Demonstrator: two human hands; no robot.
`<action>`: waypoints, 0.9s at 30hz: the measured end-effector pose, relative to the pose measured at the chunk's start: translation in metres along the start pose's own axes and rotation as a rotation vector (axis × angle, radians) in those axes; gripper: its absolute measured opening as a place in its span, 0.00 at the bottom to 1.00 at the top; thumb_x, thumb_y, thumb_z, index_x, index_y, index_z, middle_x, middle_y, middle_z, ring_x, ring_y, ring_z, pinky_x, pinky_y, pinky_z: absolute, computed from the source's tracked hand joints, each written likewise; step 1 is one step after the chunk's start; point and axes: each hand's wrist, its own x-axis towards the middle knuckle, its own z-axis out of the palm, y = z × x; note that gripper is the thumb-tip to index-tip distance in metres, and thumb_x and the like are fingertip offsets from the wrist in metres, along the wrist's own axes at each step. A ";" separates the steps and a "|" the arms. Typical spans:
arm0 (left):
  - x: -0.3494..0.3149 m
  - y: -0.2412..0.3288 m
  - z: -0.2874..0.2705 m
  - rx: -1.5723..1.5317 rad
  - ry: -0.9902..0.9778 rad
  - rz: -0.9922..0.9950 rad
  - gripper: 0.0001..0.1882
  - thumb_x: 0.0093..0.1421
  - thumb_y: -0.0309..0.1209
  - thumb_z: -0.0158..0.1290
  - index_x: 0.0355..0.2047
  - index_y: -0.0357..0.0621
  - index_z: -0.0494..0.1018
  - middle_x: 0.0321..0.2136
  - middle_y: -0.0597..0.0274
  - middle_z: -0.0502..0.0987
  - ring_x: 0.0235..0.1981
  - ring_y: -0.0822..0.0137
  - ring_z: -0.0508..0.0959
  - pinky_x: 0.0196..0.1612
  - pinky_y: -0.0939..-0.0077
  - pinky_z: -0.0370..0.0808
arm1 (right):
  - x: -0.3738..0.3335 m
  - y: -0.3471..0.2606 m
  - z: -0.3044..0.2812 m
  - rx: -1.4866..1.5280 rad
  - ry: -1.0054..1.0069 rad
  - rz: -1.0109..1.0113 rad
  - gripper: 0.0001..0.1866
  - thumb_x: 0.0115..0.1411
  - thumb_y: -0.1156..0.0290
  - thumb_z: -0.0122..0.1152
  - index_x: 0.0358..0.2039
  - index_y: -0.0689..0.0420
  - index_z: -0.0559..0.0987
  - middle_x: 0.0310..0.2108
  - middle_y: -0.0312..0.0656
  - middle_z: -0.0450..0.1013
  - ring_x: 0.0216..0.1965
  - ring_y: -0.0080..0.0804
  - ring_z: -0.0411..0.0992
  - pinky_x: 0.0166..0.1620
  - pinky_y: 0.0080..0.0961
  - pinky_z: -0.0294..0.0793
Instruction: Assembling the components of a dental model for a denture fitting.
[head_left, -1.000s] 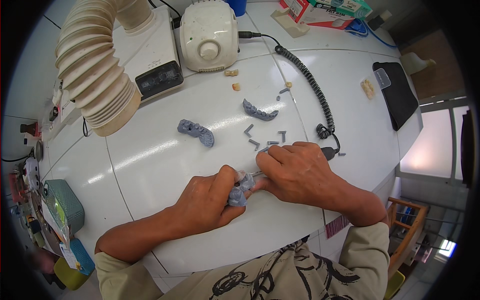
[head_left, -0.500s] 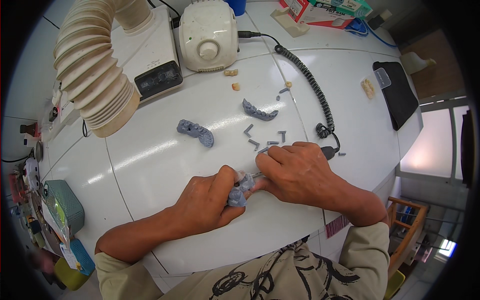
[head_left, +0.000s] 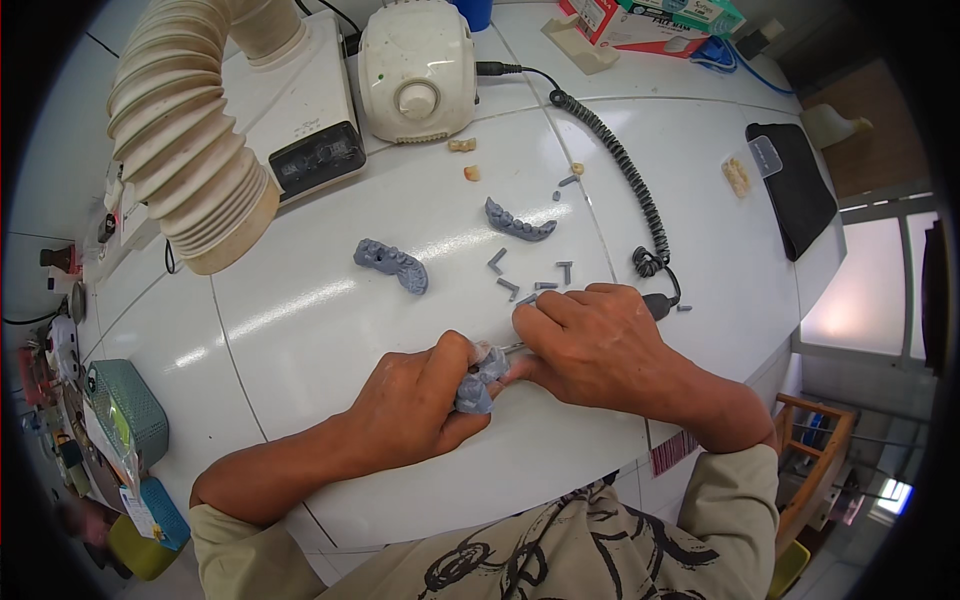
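A grey dental model (head_left: 474,396) is pinched in my left hand (head_left: 407,400), close to the table's front edge. My right hand (head_left: 592,340) wraps round a rotary handpiece (head_left: 657,305); the dark rear end and its cord show past the knuckles. The thin metal tip meets the model between my two hands, and my right thumb is against the model's side. Beyond my hands lie two more grey dental models, one curved at left (head_left: 391,266) and one slimmer at right (head_left: 520,222). Several small grey L-shaped pegs (head_left: 508,288) are scattered before my right hand.
A coiled black cord (head_left: 625,150) runs from the handpiece to a white control unit (head_left: 416,75). A ribbed suction hose (head_left: 190,130) hangs at the far left. Small tooth-coloured pieces (head_left: 472,174) lie farther back. A black pouch (head_left: 792,190) rests at right, a green basket (head_left: 130,410) at left.
Hardly anything differs. My right hand has shifted very slightly at the fingers, while the left hand keeps the model in the same spot.
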 end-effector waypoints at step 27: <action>0.012 0.000 0.010 0.440 0.333 0.101 0.13 0.61 0.26 0.69 0.44 0.36 0.80 0.33 0.56 0.78 0.29 0.58 0.77 0.34 0.67 0.74 | 0.002 0.040 -0.021 0.077 0.003 0.261 0.32 0.67 0.35 0.64 0.32 0.57 0.81 0.23 0.46 0.79 0.32 0.52 0.81 0.39 0.47 0.77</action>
